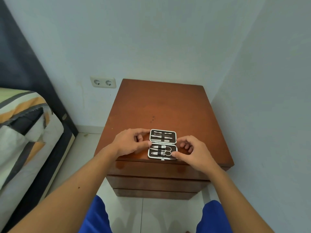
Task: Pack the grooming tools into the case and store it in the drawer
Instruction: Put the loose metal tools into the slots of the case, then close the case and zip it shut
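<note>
Bed (25, 132) cut off left.

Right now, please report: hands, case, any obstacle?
Left hand and right hand pinch case at its sides. Case open on nightstand, tools strapped in. Drawers shut.

The case (162, 144) lies open near the front edge of the brown surface (161, 105), tools (161, 150) tucked inside. Your left hand (129, 142) touches it at 9 o'clock, your right hand (191, 151) at 3 o'clock, fingers curled.
</note>
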Demonstrator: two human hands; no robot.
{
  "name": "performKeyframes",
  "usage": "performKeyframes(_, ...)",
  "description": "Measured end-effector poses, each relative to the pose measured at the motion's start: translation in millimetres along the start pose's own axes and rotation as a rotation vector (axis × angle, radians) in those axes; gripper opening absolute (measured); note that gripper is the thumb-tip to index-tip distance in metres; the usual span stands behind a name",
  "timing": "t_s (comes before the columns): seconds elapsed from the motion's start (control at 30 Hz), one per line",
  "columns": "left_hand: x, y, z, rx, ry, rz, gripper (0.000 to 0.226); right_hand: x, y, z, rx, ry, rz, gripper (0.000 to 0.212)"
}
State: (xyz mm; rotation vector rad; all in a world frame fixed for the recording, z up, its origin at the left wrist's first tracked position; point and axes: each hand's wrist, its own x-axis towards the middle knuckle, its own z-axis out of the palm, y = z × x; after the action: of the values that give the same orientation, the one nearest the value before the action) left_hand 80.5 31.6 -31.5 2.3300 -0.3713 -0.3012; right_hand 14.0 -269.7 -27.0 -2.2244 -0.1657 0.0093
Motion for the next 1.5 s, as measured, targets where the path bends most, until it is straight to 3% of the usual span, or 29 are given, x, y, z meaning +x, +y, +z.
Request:
performKeyframes(0.1,-8.1,2.0,-1.5,0.008,-0.075,0.002,0.092,27.2,-0.3,-4.4,-0.027,-0.066,0.057,0.063)
performKeyframes(0.2,-10.9,6.4,-0.1,0.080,-0.106,0.009,0.114,51.7,-1.8,-6.6,-0.164,-0.129,0.095,0.061)
performKeyframes(0.3,-11.7,9.2,2.2,0.135,-0.098,0.027,0.121,65.2,-4.8,-7.8,-0.248,-0.195,0.089,0.047)
performKeyframes(0.5,-6.6,13.7,-1.7,0.194,-0.120,0.004,0.129,72.3,-9.2,-9.7,-0.139,-0.215,0.124,0.034)
performKeyframes(0.77,-31.4,3.1,15.0,0.040,0.090,0.134,0.111,45.5,-18.0,-12.4,0.052,-0.017,0.009,0.017)
performKeyframes(0.83,-36.9,2.8,19.4,-0.064,0.144,0.134,0.093,29.7,-18.4,-12.7,0.126,0.006,-0.013,0.009)
performKeyframes(0.93,-42.4,5.9,26.0,-0.190,0.268,0.124,0.050,7.6,-12.8,-6.4,0.144,0.027,-0.051,0.004)
performKeyframes(1.0,-42.7,9.0,31.0,-0.241,0.319,0.122,0.035,-3.4,-8.8,-0.4,0.155,0.038,-0.073,0.007)
performKeyframes(1.3,-41.7,8.7,42.9,-0.103,0.365,0.089,0.019,-20.1,5.9,13.8,0.005,0.091,-0.159,0.020)
performKeyframes(1.5,-40.6,10.4,42.2,-0.051,0.347,0.095,0.021,-5.8,3.3,10.1,-0.075,-0.045,-0.127,0.046)
